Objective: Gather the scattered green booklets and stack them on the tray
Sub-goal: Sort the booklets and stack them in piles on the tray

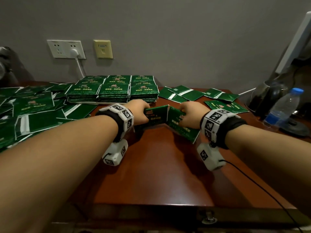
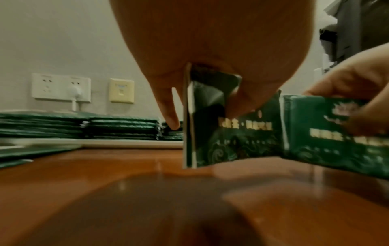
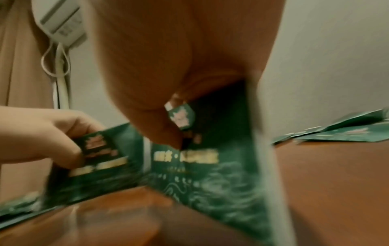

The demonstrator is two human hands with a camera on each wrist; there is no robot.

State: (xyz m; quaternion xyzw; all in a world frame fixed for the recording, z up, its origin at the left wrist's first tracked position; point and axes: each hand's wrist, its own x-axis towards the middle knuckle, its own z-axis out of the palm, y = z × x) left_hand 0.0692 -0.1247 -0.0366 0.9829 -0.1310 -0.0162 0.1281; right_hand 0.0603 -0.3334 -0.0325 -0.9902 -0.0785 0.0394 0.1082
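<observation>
Just in front of the white tray (image 1: 87,103), which already carries neat piles of stacked green booklets (image 1: 114,91), the left hand (image 1: 140,111) pinches one small bundle of booklets (image 1: 157,113) by its top edge, fingers (image 2: 168,108) curled round it, and the right hand (image 1: 191,115) grips a second bundle (image 1: 182,128) the same way; both bundles stand on edge on the wooden counter (image 1: 156,174), meeting end to end. More loose booklets (image 1: 33,105) lie scattered left of the tray and others (image 1: 185,94) to its right. The booklets look thin, light and glossy, so likely bendy and prone to sliding apart; squeezing the long edges should keep a bundle square
</observation>
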